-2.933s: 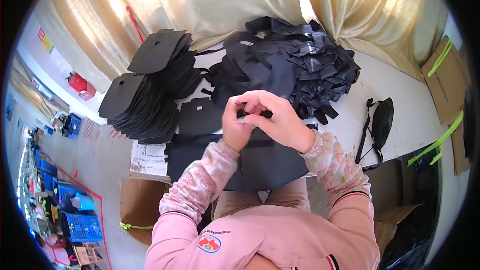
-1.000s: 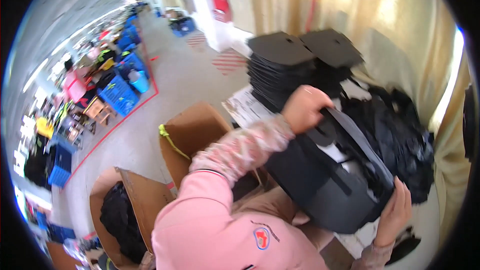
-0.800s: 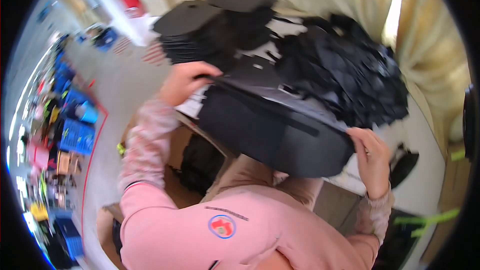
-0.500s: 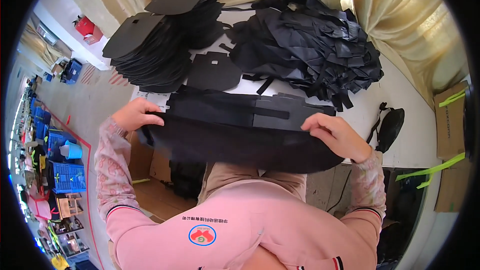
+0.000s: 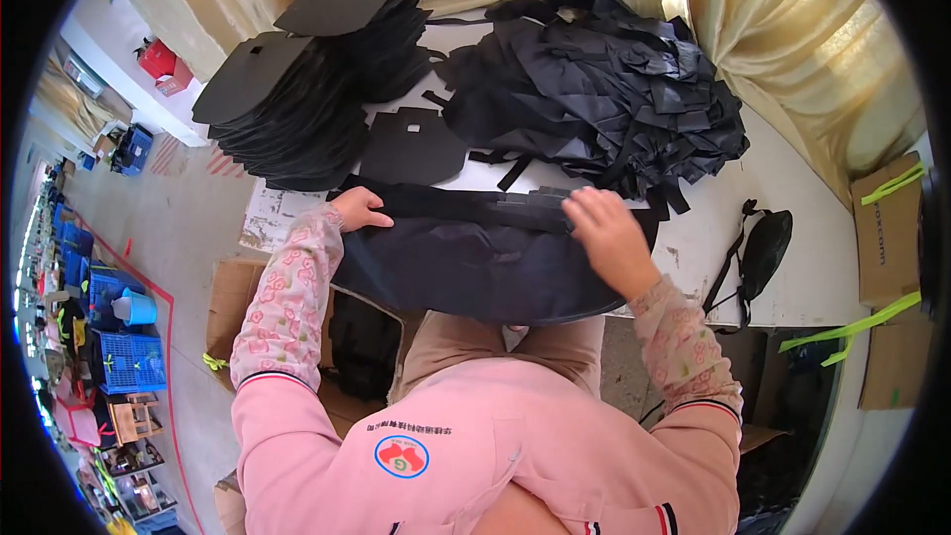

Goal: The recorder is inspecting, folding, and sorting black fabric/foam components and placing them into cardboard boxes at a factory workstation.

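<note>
A black fabric piece (image 5: 475,272) lies along the table's front edge, its curved near side hanging over my lap. A dark strip (image 5: 451,206) runs along its far edge, with a stiffer grey-black panel (image 5: 535,197) showing at the right of that edge. My left hand (image 5: 359,209) rests on the left end of the far edge, thumb and fingers apart. My right hand (image 5: 606,238) lies over the right part of that edge with its fingers stretched out flat. The fabric under my right fingers is hidden.
Stacks of black flat panels (image 5: 287,109) stand at the back left, with one loose panel (image 5: 413,146) beside them. A heap of black fabric pieces (image 5: 604,89) fills the back middle. A small black pouch (image 5: 766,246) with a strap lies right. Cardboard boxes (image 5: 887,238) stand beyond.
The fabric has gone from raised and partly open to lying flatter, its near flap now covering most of the inside panel. My left hand moved right, and my right hand moved slightly left and away.
</note>
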The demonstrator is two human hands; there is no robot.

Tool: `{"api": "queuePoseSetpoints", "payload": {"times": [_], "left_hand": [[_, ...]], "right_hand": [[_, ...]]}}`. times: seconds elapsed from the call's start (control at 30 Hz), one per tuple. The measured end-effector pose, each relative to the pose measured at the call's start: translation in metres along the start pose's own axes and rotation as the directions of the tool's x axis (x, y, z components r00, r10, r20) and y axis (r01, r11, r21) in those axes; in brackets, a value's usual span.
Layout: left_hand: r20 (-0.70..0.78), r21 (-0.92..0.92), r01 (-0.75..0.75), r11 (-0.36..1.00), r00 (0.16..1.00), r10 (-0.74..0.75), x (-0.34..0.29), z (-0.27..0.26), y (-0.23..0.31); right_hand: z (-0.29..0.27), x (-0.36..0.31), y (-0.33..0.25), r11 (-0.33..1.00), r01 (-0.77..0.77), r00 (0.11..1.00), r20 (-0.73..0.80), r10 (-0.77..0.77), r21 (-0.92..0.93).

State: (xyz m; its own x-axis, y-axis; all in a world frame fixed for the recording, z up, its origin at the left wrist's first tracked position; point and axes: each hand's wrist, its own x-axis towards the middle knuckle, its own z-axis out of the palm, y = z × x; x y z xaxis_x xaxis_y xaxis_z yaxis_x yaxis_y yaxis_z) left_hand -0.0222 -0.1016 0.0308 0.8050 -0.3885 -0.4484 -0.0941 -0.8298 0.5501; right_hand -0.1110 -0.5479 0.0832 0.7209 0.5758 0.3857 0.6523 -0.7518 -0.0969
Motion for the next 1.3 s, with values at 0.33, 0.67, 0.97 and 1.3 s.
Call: {"api": "queuePoseSetpoints", "payload": {"times": [0.33,0.67,0.97,1.3], "left_hand": [[-0.234,0.245,0.188,0.951,0.963,-0.130,-0.017,-0.018,-0.071],[-0.011,-0.211,0.119,0.970,0.992,-0.124,-0.075,-0.078,0.049],[-0.493,-0.449,-0.460,0.766,0.842,0.217,-0.001,-0.031,0.152],[-0.460,0.269,0.170,0.948,0.887,-0.028,0.106,0.059,0.042]], "right_hand": [[0.039,-0.033,-0.013,0.998,0.007,0.933,0.358,-0.026,0.055],[-0.007,0.026,-0.041,0.962,-0.001,0.971,0.232,-0.065,0.274],[0.024,0.113,-0.083,0.077,-0.293,0.920,0.259,0.294,0.953],[0.028,0.081,-0.073,-0.003,-0.444,0.855,0.425,0.298,0.896]]}}
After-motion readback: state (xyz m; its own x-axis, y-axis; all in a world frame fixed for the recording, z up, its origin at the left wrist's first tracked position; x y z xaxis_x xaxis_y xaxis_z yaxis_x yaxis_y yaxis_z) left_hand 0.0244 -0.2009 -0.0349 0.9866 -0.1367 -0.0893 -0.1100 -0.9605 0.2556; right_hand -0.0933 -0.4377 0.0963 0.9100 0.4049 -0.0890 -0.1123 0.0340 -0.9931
